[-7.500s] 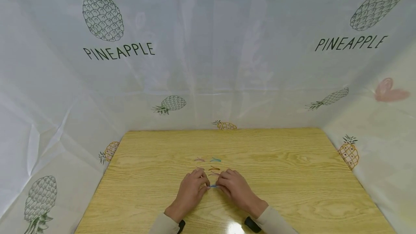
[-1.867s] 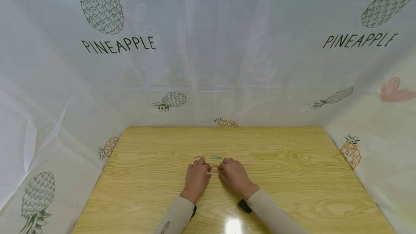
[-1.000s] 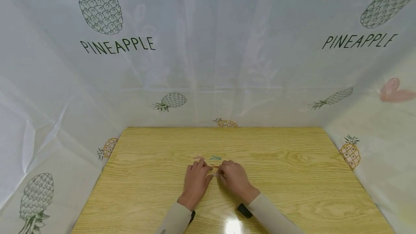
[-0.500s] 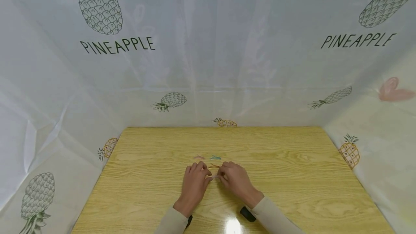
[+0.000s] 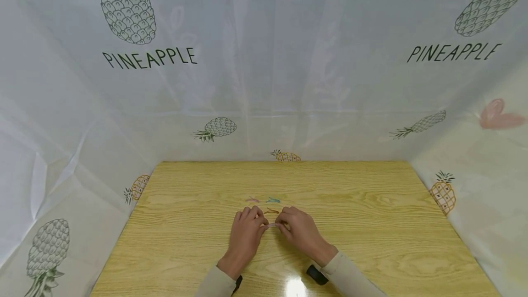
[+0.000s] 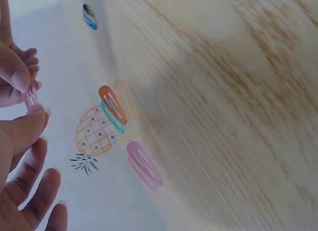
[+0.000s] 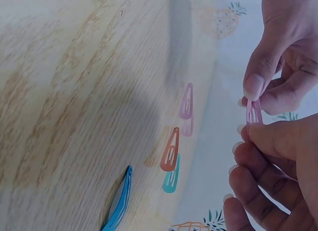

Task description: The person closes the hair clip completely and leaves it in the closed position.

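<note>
We see both hands pinching one pink snap hair clip from opposite ends: the left hand nips one tip between thumb and finger, the right hand the other. The remaining fingers of each bend loosely. We find the clip between the hands, over the wooden table, nearer the person than the orange clip and teal clip. A blue clip lies well apart.
</note>
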`<state>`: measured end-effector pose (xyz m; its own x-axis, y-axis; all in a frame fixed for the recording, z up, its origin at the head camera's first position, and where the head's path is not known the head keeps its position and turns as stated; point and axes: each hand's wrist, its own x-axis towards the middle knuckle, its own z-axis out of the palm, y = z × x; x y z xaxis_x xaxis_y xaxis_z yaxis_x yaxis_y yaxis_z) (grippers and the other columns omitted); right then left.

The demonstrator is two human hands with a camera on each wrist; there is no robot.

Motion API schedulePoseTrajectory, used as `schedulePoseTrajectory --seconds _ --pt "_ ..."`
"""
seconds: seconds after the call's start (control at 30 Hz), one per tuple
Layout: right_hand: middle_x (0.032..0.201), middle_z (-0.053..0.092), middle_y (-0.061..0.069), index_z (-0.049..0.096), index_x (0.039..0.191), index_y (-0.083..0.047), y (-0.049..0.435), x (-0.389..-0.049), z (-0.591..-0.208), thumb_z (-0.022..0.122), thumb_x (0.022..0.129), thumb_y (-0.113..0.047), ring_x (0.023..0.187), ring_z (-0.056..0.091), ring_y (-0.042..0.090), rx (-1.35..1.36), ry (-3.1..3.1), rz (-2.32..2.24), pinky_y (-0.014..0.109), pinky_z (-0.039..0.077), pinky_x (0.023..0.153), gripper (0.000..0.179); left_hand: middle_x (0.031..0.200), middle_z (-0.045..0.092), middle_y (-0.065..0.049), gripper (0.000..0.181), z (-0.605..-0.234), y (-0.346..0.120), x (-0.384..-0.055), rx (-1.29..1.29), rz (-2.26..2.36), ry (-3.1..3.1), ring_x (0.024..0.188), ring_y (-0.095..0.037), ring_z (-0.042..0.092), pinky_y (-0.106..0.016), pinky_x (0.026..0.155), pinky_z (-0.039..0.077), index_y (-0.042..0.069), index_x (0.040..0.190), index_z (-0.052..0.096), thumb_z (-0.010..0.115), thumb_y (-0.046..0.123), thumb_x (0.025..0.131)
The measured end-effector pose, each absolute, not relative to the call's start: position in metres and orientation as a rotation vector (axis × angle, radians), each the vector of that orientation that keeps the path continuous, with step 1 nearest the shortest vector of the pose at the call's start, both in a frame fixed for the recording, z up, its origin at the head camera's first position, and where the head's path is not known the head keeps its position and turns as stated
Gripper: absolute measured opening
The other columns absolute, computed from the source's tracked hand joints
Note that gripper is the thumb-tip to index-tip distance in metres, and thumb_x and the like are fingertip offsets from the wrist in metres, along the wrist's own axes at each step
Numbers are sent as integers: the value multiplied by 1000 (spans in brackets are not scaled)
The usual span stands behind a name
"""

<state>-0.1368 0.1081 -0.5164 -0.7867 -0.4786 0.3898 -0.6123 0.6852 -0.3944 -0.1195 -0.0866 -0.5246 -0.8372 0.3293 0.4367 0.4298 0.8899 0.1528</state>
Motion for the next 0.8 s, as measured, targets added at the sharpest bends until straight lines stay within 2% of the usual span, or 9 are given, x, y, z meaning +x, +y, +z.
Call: schedulePoseTrajectory --seconds 0.17,0.37,0.63,0.8 --pt "85 67 -8 79 88 -13 109 -137 -517 85 90 -9 77 62 5 906 -2634 779 23 54 67 7 97 57 10 10 -523 -91 -119 -593 -382 -2634 89 -12 51 -35 83 48 25 83 80 90 26 83" --pt "87 68 -10 78 90 -16 109 -135 -520 83 92 -14 79 61 3 1011 -2632 741 22 54 69 5 98 57 10 11 -523 -99 -116 -650 -457 -2656 91 -12 51 -36 84 49 24 80 81 92 23 80" --pt "89 69 -9 77 91 -14 115 -137 -517 80 94 -15 81 61 5 1100 -2594 733 25 56 73 5 103 58 10 9 -518 -104 -121 -780 -553 -2657 97 -12 52 -36 87 46 23 83 81 89 19 84" --pt "91 69 -11 76 94 -18 118 -137 -516 79 95 -12 82 59 3 1159 -2581 793 23 54 73 7 103 57 10 6 -517 -109 -122 -874 -677 -2660 96 -12 51 -38 89 45 22 85 81 86 18 87"
